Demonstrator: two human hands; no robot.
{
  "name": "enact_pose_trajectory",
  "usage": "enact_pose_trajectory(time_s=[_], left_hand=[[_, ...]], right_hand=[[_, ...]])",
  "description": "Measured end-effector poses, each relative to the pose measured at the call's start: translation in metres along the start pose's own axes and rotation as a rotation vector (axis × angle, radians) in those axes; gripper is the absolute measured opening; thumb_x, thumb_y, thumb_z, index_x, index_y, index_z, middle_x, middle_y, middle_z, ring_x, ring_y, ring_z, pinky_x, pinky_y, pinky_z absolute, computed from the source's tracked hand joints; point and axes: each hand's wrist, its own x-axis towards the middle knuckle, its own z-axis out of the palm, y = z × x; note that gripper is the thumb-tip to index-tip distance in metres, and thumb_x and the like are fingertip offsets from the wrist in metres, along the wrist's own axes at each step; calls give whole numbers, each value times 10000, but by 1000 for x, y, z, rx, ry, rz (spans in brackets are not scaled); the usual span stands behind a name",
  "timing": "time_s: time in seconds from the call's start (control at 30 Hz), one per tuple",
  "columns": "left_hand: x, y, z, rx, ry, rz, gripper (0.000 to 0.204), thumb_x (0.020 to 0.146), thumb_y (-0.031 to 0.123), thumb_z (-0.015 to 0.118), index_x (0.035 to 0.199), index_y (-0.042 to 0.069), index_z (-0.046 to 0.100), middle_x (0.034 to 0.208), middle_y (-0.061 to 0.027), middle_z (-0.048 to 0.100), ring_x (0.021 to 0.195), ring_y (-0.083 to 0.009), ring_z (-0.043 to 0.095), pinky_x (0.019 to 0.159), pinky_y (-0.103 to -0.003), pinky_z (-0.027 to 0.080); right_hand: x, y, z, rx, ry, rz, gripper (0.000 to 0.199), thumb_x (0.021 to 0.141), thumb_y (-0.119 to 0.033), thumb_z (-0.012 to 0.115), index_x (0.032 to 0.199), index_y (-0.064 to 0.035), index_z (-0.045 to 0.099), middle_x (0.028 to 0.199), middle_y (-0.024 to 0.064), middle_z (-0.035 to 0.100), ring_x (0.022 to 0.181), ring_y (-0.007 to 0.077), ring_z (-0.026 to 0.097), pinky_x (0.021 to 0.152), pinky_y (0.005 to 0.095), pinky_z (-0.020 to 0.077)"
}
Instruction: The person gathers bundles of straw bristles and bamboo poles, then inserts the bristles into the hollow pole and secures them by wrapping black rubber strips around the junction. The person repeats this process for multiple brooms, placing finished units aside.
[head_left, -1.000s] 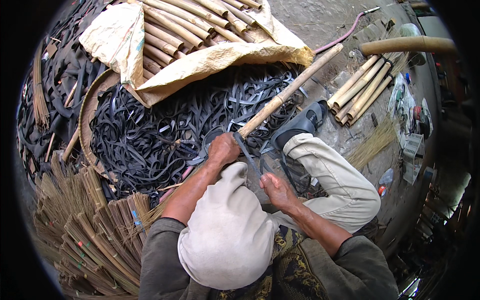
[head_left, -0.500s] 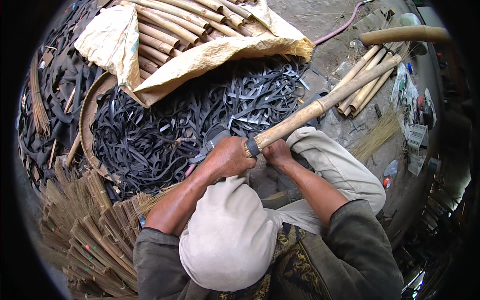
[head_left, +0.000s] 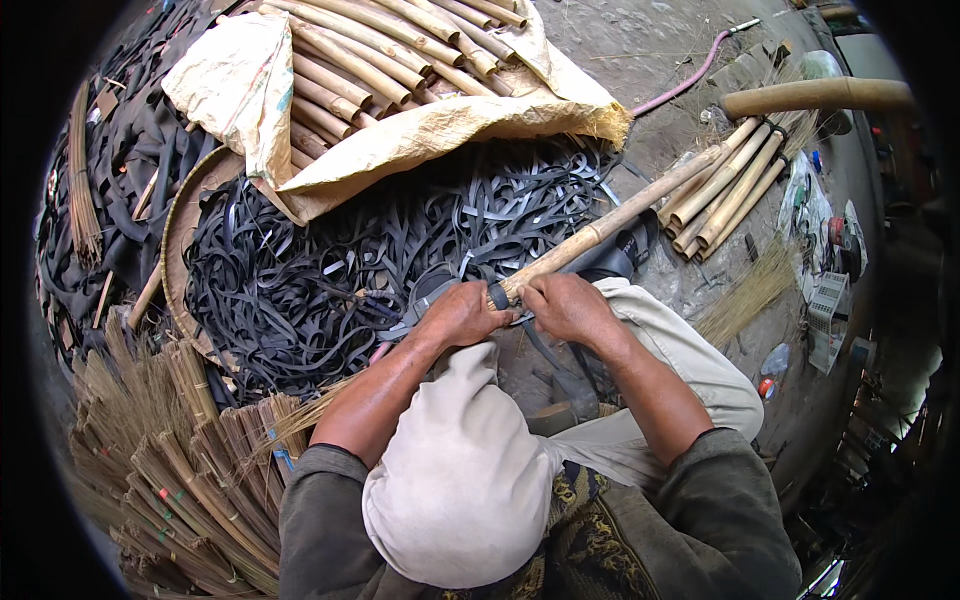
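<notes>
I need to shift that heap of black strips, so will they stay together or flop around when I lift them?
Likely floppy: the black strips lie curled and tangled. A handful would probably drag neighbours along, since they interlace. They look thin, so probably light.

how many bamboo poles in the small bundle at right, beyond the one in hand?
About 6, side by side in the bundle on the floor beyond the held pole, which both the left hand and right hand grip. More may lie underneath.
</notes>
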Motion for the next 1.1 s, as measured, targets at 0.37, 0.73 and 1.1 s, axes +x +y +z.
enact_pose_trajectory(time_s=[0.37, 0.73, 1.1], left_hand=[[23, -32, 39, 24, 29, 219, 263, 912, 302, 695, 949, 43, 721, 889, -182, 746, 871, -350, 726, 781, -432, 549], [41, -38, 37, -70, -180, 96, 445, 838, 427, 737, 995, 11, 710, 876, -130, 735, 765, -242, 681, 703, -406, 534], [15, -36, 18, -134, -101, -74, 562, 972, 451, 635, 1178, -71, 639, 1021, -297, 722, 936, -401, 709, 836, -474, 533]], right_hand=[[49, -12, 26, 905, -236, 50, 427, 1045, -401, 574, 910, -9, 674, 677, 77, 697, 466, 125, 606, 392, 264, 430], [-76, 0, 41, 724, 46, 114, 344, 1101, -289, 476, 1149, 8, 642, 748, 11, 581, 650, 93, 558, 600, 266, 468], [-29, 6, 42, 1127, -98, 196, 304, 1128, -269, 437, 1044, -47, 627, 770, -41, 511, 669, 56, 429, 613, 225, 388]])
